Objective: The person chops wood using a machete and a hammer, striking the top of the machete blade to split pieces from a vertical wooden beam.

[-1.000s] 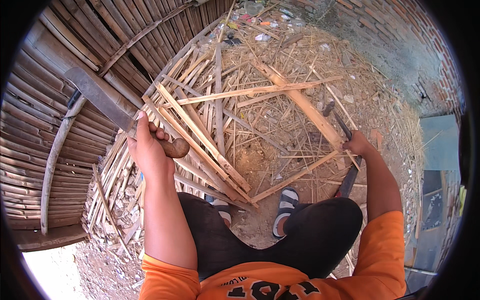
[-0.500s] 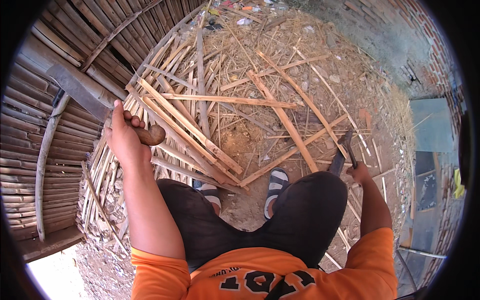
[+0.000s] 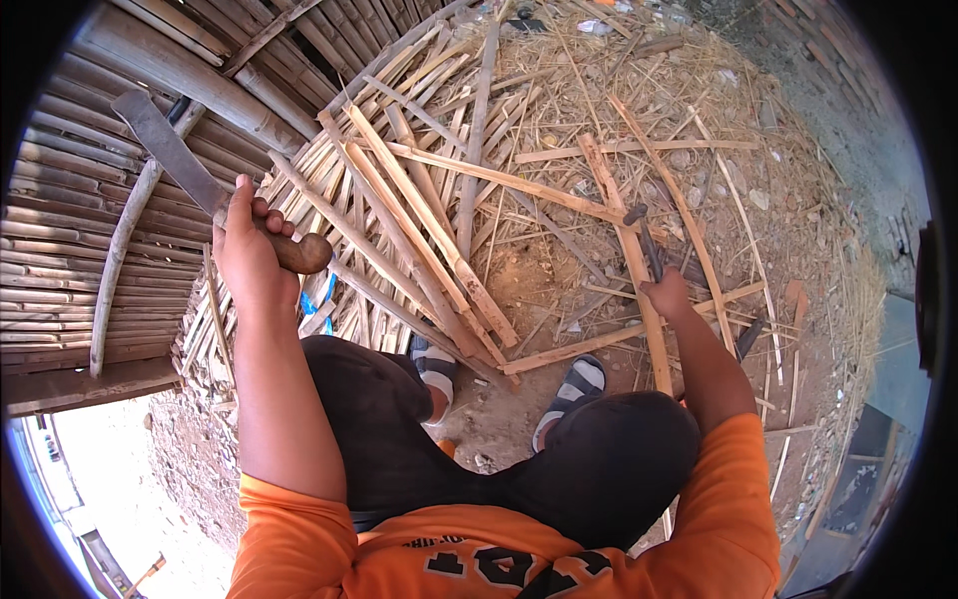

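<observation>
My left hand (image 3: 256,245) is closed round the rounded wooden handle of a machete (image 3: 175,150). Its broad, dark blade points up and left, in front of the bamboo wall. Fingers closed, my right hand (image 3: 667,292) grips a dark, slender tool with a bent end (image 3: 649,245); its exact kind does not show. The tool overlaps a long wooden strip (image 3: 629,260) lying on the ground. Right of my right forearm a dark, narrow piece (image 3: 748,339) shows; whether it belongs to the tool I cannot tell. Split wood strips (image 3: 429,240) lie heaped before my feet.
A bamboo-slat wall (image 3: 90,200) with a curved pole (image 3: 120,255) stands at the left. Straw and litter cover the ground beyond the strips. A brick wall (image 3: 818,45) and a grey-blue sheet (image 3: 903,359) are at the right. My sandalled feet (image 3: 574,394) are between the knees.
The view has shifted, so the wood pile now sits farther right. My right hand has moved up and forward with its tool, away from the knee. The machete remains in my left hand.
</observation>
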A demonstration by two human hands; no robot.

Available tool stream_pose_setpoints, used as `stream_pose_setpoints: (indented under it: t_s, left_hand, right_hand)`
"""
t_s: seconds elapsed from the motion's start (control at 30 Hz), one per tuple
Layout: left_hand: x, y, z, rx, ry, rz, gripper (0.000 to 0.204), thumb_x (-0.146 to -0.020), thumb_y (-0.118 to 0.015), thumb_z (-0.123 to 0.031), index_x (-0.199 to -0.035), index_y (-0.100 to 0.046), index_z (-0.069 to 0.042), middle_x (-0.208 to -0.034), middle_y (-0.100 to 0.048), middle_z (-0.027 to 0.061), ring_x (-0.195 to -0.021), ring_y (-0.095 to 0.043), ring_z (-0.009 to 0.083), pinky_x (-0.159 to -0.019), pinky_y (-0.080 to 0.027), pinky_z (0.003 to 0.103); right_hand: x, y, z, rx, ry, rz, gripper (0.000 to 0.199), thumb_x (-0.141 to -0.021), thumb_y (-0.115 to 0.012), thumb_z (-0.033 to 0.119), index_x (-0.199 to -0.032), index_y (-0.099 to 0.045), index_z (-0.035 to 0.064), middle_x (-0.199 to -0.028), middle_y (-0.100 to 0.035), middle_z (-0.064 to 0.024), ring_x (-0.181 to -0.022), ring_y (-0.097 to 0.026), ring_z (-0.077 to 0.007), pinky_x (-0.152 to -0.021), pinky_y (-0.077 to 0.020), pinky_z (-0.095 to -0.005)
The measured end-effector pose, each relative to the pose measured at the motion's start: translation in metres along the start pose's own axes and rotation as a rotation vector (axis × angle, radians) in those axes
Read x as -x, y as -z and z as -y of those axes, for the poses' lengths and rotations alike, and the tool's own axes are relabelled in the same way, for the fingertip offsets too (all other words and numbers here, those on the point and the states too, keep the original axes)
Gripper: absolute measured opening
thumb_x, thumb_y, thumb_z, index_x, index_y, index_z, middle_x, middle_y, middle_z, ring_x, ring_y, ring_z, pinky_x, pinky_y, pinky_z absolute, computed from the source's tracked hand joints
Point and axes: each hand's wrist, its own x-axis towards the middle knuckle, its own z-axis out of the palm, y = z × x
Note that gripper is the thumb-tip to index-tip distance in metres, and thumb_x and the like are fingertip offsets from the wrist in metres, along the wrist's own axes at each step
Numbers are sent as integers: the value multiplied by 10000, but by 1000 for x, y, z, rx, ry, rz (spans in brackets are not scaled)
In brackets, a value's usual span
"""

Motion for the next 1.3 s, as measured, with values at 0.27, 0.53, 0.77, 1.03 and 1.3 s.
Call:
stream_pose_setpoints:
  t_s: [0.27, 0.53, 0.77, 1.03, 1.3]
  left_hand:
    - [9, -7, 3, -73, 30, 10, 202, -983, -683, -221, -983, -516, -106, -778, -507, -14, -649, -479, 87, -601, -417, 260]
    - [11, -12, 10, -116, 66, 18, 190, -984, -684, -222, -963, -530, -111, -767, -495, -19, -625, -470, 84, -582, -406, 262]
    - [9, -2, 10, -100, 99, 31, 170, -987, -675, -235, -967, -550, -122, -767, -493, -31, -628, -460, 73, -575, -395, 252]
    - [8, 5, 1, -48, 116, 36, 188, -986, -678, -248, -942, -545, -124, -769, -495, -32, -616, -457, 70, -564, -395, 253]
    - [8, 3, -8, 42, 100, 115, 195, -968, -701, -231, -964, -554, -103, -776, -508, -14, -620, -483, 91, -558, -415, 257]
  right_hand:
    - [-57, -45, -4, 86, 19, -130, 265, -815, -770, 187, -909, -650, -31, -828, -672, -226, -820, -679, -418, -757, -522, -498]
    - [-76, -67, -11, 119, -31, -292, 272, -818, -722, 164, -1005, -673, -27, -929, -689, -250, -886, -689, -414, -802, -542, -503]
    - [-78, -63, -18, 48, -112, -241, 272, -814, -667, 91, -1063, -678, -19, -941, -703, -266, -952, -690, -429, -831, -546, -504]
    - [-37, -17, -18, 132, -82, -450, 184, -801, -672, 94, -958, -673, 0, -898, -700, -258, -890, -685, -442, -776, -532, -509]
    - [31, 125, -22, 221, -77, -967, 159, -817, -662, 121, -899, -632, -12, -869, -669, -252, -808, -665, -463, -743, -517, -532]
